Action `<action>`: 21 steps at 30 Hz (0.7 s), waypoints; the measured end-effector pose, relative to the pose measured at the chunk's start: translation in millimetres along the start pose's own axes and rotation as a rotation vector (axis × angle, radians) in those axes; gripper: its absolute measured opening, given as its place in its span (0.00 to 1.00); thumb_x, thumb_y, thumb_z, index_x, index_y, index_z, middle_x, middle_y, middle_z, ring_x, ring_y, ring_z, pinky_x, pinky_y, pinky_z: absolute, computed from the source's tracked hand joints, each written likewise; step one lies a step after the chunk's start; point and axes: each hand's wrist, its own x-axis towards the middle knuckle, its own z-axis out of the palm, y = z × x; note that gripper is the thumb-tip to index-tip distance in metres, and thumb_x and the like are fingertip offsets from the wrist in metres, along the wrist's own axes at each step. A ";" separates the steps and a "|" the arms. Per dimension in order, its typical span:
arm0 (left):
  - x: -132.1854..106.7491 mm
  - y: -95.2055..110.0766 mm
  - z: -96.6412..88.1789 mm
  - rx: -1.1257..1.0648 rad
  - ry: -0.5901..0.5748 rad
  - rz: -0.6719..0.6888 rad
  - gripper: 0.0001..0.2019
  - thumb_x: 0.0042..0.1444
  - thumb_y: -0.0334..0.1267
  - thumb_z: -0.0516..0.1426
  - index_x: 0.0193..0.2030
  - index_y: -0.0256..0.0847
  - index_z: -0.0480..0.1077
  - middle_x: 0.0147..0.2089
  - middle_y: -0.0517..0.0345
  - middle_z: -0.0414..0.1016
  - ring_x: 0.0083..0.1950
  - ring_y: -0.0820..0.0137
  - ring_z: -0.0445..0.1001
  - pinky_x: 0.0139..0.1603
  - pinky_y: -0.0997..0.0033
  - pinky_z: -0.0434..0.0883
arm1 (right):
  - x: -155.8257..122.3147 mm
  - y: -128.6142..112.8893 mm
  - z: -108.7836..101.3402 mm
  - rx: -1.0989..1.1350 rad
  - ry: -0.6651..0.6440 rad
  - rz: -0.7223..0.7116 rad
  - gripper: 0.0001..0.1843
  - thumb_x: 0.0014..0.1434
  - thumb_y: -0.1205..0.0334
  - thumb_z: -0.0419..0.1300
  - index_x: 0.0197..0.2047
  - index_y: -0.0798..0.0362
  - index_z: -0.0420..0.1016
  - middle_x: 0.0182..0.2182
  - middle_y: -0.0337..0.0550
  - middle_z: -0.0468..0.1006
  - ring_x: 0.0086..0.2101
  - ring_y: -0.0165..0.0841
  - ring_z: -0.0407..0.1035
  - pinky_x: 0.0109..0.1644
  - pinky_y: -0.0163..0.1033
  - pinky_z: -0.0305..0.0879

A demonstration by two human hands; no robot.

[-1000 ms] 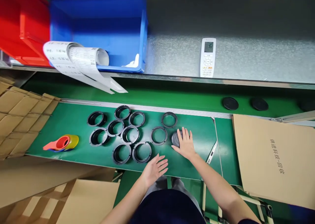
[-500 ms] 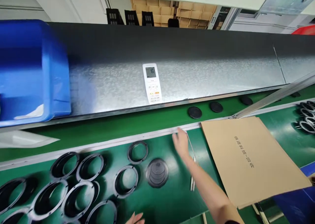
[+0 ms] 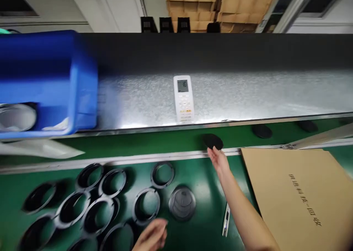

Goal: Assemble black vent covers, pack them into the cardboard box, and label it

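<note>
My right hand [image 3: 220, 162] reaches to the green strip under the metal shelf, its fingers closed on the near edge of a black disc [image 3: 213, 141], which looks slightly tilted. My left hand [image 3: 153, 236] is at the lower middle, somewhat blurred, fingers loosely bent and nothing visible in them. Just above it stands a black ring [image 3: 146, 205]. To its upper right, a round black vent with a slatted face [image 3: 182, 203] lies on the green bench. Another black ring [image 3: 162, 175] is behind these, and several more rings [image 3: 97, 216] cluster at the left.
A white-handled tool [image 3: 226, 220] lies right of the vent. A cardboard sheet [image 3: 298, 192] covers the right side. More black discs [image 3: 261, 131] lie under the shelf edge. On the metal shelf [image 3: 138, 96] are a blue bin [image 3: 84, 92] and a white remote control [image 3: 184, 100].
My right hand has moved forward and taken hold of a black disc. My left hand has come further into view, towards the rings. The camera view has shifted left.
</note>
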 end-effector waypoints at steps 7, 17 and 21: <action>-12.0 44.2 68.7 -0.413 -0.387 0.419 0.35 0.56 0.54 0.62 0.68 0.49 0.59 0.66 0.47 0.65 0.65 0.50 0.66 0.64 0.49 0.66 | -222.2 106.6 -22.4 -0.070 -0.654 0.377 0.19 0.55 0.49 0.71 0.41 0.53 0.74 0.38 0.46 0.82 0.35 0.34 0.78 0.36 0.36 0.77; -82.9 -9.5 70.1 -0.521 -0.579 0.275 0.37 0.61 0.66 0.49 0.66 0.39 0.63 0.62 0.41 0.71 0.67 0.49 0.63 0.69 0.43 0.56 | -240.2 15.5 -65.9 -0.956 -0.842 -0.818 0.18 0.72 0.52 0.47 0.54 0.47 0.73 0.50 0.50 0.75 0.55 0.42 0.64 0.60 0.53 0.64; -101.8 -28.5 77.3 -0.548 -0.579 0.209 0.39 0.59 0.70 0.44 0.67 0.46 0.63 0.64 0.44 0.69 0.68 0.48 0.61 0.67 0.37 0.55 | -261.3 11.2 -60.9 -1.100 -1.003 -1.007 0.18 0.72 0.57 0.45 0.57 0.47 0.71 0.49 0.48 0.74 0.56 0.42 0.62 0.65 0.58 0.57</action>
